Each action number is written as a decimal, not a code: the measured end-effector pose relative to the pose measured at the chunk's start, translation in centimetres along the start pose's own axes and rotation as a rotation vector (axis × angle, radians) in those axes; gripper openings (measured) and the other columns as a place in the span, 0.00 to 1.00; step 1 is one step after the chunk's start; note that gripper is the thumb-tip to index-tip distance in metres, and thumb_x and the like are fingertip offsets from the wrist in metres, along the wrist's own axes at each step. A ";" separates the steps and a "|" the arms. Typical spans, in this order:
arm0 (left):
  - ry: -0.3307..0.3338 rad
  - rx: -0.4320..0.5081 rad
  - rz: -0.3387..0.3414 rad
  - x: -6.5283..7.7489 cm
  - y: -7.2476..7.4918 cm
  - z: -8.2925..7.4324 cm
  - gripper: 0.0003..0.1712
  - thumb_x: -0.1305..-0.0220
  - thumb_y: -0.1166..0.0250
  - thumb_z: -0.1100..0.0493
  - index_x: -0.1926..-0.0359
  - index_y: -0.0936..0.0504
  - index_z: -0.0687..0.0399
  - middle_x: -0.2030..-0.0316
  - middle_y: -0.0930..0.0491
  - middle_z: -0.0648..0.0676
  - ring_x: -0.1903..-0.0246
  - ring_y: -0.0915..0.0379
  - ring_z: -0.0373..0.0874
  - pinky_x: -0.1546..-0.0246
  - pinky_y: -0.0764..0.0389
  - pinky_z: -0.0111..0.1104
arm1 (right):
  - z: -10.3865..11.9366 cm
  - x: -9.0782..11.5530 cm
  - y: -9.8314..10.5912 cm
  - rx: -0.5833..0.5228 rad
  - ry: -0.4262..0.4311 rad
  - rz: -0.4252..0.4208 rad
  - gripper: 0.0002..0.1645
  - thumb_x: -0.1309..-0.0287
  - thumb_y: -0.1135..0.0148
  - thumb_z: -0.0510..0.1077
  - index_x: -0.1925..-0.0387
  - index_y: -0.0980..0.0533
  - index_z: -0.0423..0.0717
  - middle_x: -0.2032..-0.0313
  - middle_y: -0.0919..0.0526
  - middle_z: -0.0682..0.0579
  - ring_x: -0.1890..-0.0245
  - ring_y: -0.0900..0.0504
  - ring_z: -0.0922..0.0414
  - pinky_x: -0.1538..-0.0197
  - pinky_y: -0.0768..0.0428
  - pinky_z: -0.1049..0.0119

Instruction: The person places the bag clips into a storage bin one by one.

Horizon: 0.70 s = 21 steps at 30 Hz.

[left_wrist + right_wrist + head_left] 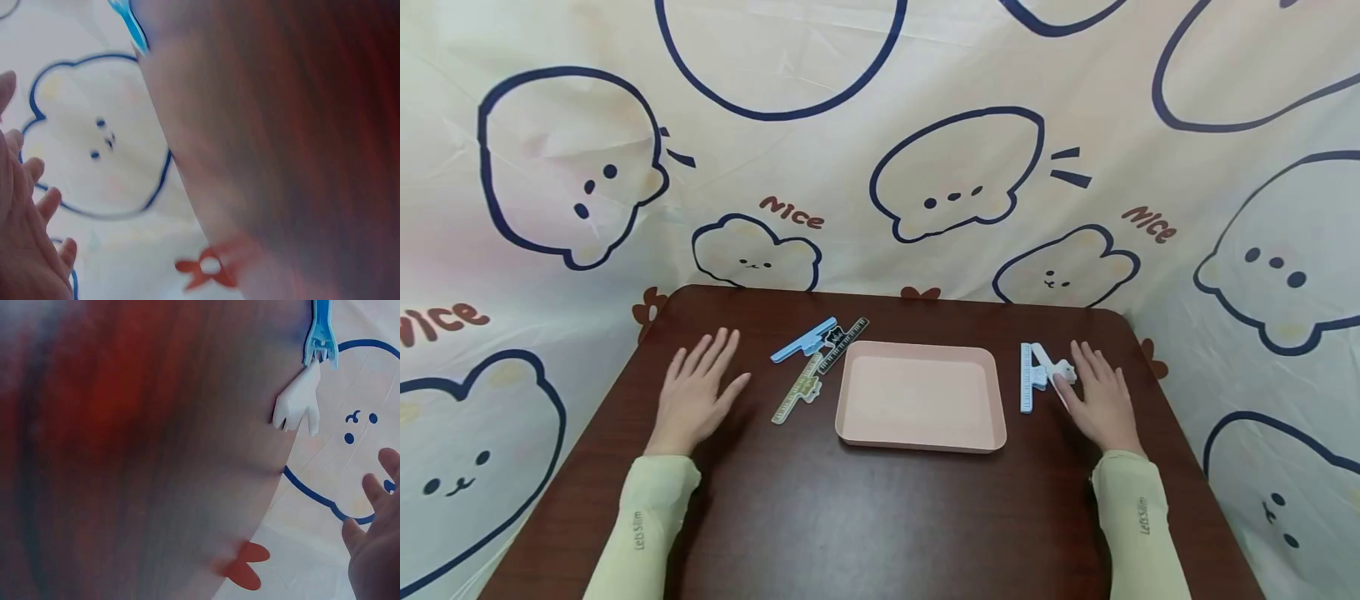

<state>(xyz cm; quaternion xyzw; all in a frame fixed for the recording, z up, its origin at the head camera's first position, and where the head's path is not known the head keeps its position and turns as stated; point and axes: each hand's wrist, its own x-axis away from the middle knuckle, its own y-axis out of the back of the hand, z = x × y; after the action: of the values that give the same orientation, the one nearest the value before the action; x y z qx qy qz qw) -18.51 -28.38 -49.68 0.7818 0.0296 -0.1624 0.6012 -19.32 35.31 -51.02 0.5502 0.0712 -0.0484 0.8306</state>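
Observation:
My left hand (694,400) is at the left of the dark table with fingers spread and nothing in it. To its right lie three clips with ruler-like edges: a blue clip (805,340), a black clip (844,343) and a yellowish clip (797,392). My right hand (1103,402), also with extended fingers and holding nothing, is beside a white clip (1048,363). Its thumb overlaps that clip in the head view; touching I cannot tell. A light-blue ruler clip (1026,379) lies against the white one. A pink tray (921,396) sits between the two groups.
The brown table (880,517) reaches to a patterned cloth (850,167) hung behind and at both sides. Both wrist views show the table's edge, with the table surface blurred.

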 end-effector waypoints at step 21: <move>-0.018 0.235 0.292 -3.5 -4.6 -10.5 0.42 0.26 0.41 0.36 0.19 0.41 0.44 0.43 0.18 0.61 0.55 0.17 0.52 0.47 0.17 0.53 | -3.9 -3.9 1.0 -0.297 -0.180 0.364 0.44 0.21 0.52 0.59 0.18 0.52 0.43 0.23 0.47 0.28 0.28 0.40 0.28 0.32 0.36 0.28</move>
<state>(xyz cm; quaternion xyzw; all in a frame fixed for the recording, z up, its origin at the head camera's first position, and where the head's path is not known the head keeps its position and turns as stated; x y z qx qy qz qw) -20.63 -16.65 -50.65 0.8412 -0.1086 -0.0829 0.5232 -23.23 39.35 -50.94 0.4193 -0.0970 0.0645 0.9004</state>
